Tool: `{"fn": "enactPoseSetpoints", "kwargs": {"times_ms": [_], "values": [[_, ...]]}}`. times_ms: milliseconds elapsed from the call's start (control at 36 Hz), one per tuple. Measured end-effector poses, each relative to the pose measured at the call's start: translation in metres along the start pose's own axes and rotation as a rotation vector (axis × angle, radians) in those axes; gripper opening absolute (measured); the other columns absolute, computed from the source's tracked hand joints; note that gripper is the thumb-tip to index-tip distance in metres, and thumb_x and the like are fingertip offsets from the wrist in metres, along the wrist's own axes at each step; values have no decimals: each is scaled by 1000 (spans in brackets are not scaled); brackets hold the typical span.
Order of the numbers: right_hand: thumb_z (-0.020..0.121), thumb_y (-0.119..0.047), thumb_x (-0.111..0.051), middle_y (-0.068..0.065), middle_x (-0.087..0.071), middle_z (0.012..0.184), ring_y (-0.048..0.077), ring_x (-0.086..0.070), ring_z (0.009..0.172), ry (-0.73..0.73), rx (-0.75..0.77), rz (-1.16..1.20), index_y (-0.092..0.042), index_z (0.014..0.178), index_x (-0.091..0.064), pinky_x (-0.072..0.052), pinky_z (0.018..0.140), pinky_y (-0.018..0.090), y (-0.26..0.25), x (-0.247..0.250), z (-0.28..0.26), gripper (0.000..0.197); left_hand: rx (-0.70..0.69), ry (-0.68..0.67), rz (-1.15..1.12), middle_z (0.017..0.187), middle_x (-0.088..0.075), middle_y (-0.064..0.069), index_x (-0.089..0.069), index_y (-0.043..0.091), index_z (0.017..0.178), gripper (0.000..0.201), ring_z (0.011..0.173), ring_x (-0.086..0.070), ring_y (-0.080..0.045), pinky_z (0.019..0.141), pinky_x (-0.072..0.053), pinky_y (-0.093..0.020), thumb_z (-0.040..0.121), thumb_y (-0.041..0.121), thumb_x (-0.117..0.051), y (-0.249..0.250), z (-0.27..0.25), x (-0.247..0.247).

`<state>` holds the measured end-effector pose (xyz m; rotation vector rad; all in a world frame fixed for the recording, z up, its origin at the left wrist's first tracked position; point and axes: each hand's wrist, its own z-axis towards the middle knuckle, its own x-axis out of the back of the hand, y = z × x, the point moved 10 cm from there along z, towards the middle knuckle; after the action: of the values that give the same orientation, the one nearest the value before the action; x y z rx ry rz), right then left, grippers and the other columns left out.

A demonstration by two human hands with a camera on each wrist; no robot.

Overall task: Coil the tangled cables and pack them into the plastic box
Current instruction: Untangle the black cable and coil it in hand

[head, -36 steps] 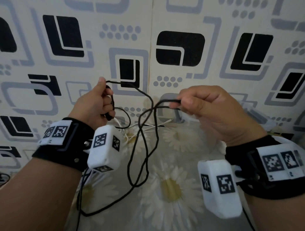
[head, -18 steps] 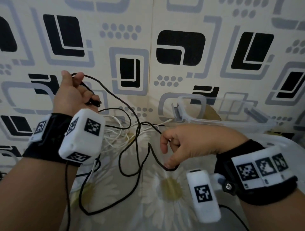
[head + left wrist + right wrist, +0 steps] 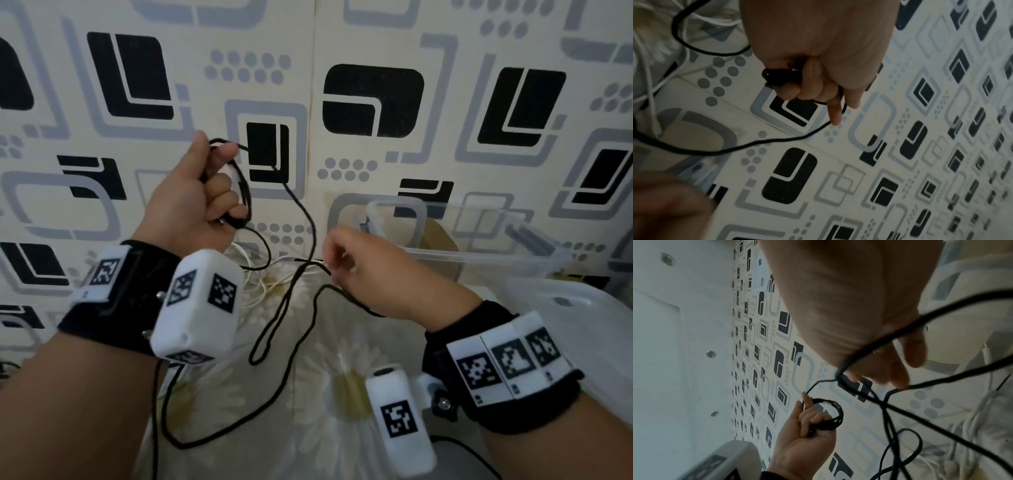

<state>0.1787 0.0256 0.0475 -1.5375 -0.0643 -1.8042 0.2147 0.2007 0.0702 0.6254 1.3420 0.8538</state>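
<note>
Black cable (image 3: 310, 219) between both hands

Right hand (image 3: 869, 321) fingertips motion-blurred, grip on black cable (image 3: 890, 340) unclear; cable ends cut off.

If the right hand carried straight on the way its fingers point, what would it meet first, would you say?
Probably the black cable hanging just ahead of the right hand, though depth is unclear.

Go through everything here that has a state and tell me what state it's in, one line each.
black cable: partly coiled, the rest hanging loose
left hand: raised, grips the coiled loops
right hand: pinches the loose run
white cables: tangled, lying on the cloth
plastic box: open, no cables visible inside
</note>
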Motion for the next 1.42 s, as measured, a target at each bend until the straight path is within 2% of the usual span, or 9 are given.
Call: {"fn": "enactPoseSetpoints", "kwargs": {"times_ms": [111,222,361,444,611,944,1083,1250,1417], "values": [[94,-17,-57,-10,-54,111,0,-55,99,247,-66,271,-26,118,-46,-44,82,10,4,23,1,28,17,-100,101,42,-15,8,-65,22,77,44,37,-13,-10,43,-29,-18,95,55,-43,-6,-6,-19],[90,-34,-63,-11,-50,120,3,-51,113,167,-143,388,-25,145,-29,-42,97,23,5,9,1,65,38,-184,121,42,-15,9,-63,22,73,49,36,-12,-8,42,-28,-18,95,57,-39,-6,-10,-30],[98,-23,-51,-6,-71,89,10,-65,94,153,-202,596,-25,113,-55,-47,86,26,12,-3,2,16,86,-265,158,40,-17,10,-51,21,64,51,31,-14,-5,39,-27,-18,96,58,-35,-11,-14,-38],[102,-12,-39,-2,-64,62,21,-72,84,191,-250,834,-21,90,-56,-53,77,32,17,-5,2,23,136,-288,171,40,-16,9,-45,21,59,52,31,-14,-6,38,-27,-19,95,58,-37,-16,-16,-39],[103,-15,-36,-1,-50,55,21,-68,58,218,-282,864,-21,91,-59,-56,74,43,20,-9,-1,26,230,-358,155,50,-3,7,-37,22,51,52,40,-3,-11,41,-21,-20,90,56,-42,-22,-23,-44],[101,-13,-44,-8,-47,55,13,-45,45,200,-286,779,-13,104,-66,-47,44,22,19,-22,0,22,446,-723,-160,44,-19,9,-48,19,54,51,35,-17,-8,42,-29,-20,93,52,-46,-35,-36,-65],[101,-16,-42,-15,-52,45,10,-54,41,126,-208,667,-25,115,-62,-48,58,32,8,-31,1,26,357,-624,-170,44,-15,9,-45,20,52,56,34,-14,-8,43,-27,-18,95,56,-38,-33,-29,-65],[97,-15,-43,-4,-55,82,5,-56,60,-12,-93,469,-44,146,-28,-45,58,17,-6,-37,1,59,232,-475,-250,44,-13,6,-45,21,50,56,34,-14,-12,44,-22,-16,94,55,-37,-24,-19,-58],[88,-41,-64,4,-66,93,12,-64,74,-36,-150,536,-26,127,-38,-51,75,31,-8,-41,-1,49,131,-354,-395,41,-22,6,-44,19,59,37,33,-21,-10,46,-29,-18,90,38,-46,-17,-12,-46]]}}
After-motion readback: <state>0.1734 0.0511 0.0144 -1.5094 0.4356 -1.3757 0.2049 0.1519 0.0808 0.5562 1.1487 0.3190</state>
